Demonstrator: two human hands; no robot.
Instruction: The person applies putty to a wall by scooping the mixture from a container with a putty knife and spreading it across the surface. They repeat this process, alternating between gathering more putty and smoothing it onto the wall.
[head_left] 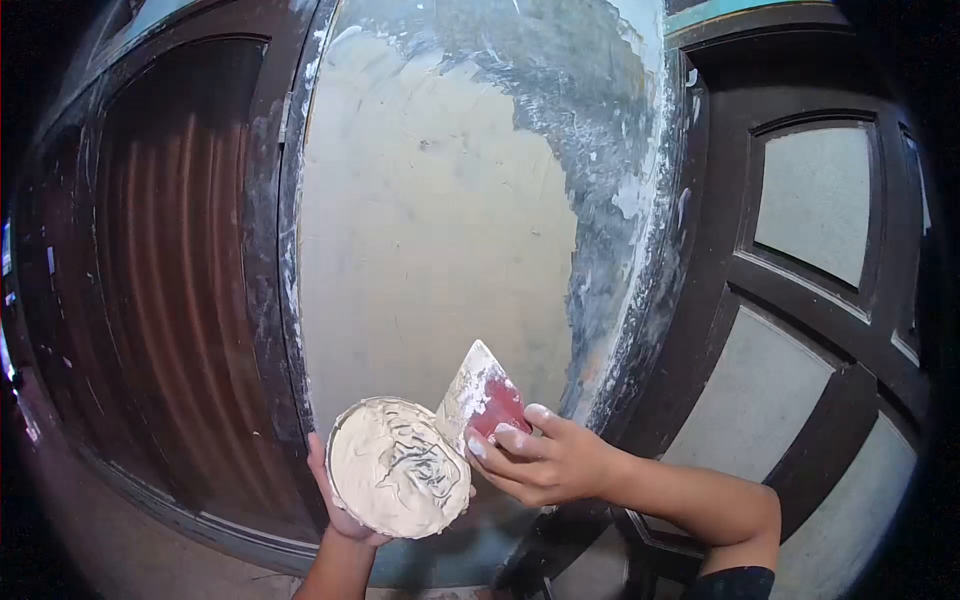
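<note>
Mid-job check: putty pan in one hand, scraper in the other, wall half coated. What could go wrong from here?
The left hand holds the putty pan tilted and heaped full, so putty may slide off the rim. The right hand pinches the putty knife with smeared fingers, so its grip may slip. The wall patch ends in ragged edges near the door frame, risking smears there.

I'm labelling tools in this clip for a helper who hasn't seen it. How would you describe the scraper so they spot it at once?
Start at the pale, freshly plastered wall strip between the dark door frames and look to its lower edge. There the left hand holds a round plate heaped with creamy putty, and the right hand grips the scraper just above it. It is the only flat, wedge-shaped blade, red and smeared with putty.
</note>
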